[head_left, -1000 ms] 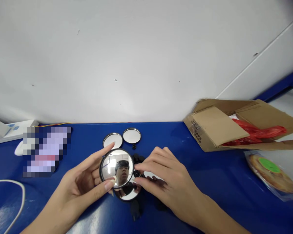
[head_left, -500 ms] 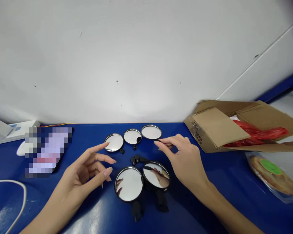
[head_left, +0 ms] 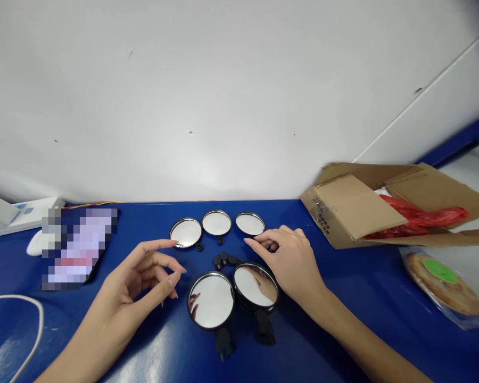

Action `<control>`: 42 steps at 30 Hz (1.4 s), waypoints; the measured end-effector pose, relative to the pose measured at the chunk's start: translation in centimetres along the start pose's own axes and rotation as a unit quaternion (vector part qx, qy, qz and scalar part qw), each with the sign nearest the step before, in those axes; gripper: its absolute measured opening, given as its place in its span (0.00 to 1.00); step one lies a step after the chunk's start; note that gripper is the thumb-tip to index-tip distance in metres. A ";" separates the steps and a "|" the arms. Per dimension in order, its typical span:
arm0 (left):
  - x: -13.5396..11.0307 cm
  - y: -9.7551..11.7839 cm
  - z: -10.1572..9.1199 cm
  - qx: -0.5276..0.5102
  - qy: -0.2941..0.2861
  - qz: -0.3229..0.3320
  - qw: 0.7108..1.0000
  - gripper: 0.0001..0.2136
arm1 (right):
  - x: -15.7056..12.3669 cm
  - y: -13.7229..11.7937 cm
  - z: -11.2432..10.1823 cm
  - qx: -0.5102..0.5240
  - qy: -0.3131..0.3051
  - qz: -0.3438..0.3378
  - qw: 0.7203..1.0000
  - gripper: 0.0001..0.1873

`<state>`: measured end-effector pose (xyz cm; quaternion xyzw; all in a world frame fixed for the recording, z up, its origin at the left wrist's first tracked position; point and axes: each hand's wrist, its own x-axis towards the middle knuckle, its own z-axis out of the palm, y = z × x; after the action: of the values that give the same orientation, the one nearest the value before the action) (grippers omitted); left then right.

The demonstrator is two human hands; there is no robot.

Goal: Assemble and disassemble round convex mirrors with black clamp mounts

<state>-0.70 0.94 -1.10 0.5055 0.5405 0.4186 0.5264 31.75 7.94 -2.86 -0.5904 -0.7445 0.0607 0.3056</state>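
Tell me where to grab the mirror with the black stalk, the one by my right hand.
Probably best to pinch the black stalk from the near side. It sticks out toward you from the mirror, which lies face up, so your fingers stay off the glass. Avoid the left edge, where the other mirror sits very close. Your right hand is just beyond it.

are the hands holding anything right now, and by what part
Nothing is held: the left hand is open beside a round mirror, and the right hand is curled beside a second round mirror, gripping neither.
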 end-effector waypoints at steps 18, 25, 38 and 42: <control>-0.6 0.4 0.0 0.037 0.000 0.018 0.999 0.20 | 0.5 0.5 -0.4 0.053 -0.054 -0.018 0.997 0.05; -1.1 1.4 0.9 0.063 0.008 0.016 0.998 0.17 | 0.5 0.5 -0.5 0.068 -0.106 -0.029 0.992 0.09; -0.9 0.1 0.0 0.110 -0.070 0.025 0.991 0.16 | 0.4 0.4 -0.2 0.062 -0.101 -0.035 0.992 0.08; -1.2 0.0 -0.2 0.190 -0.049 0.081 0.977 0.14 | 0.5 0.5 -0.1 0.069 -0.099 -0.032 0.992 0.08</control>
<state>-0.93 -0.19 -0.87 0.6584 0.5407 0.3240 0.4113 32.18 8.50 -2.78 -0.5347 -0.7838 0.1603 0.2722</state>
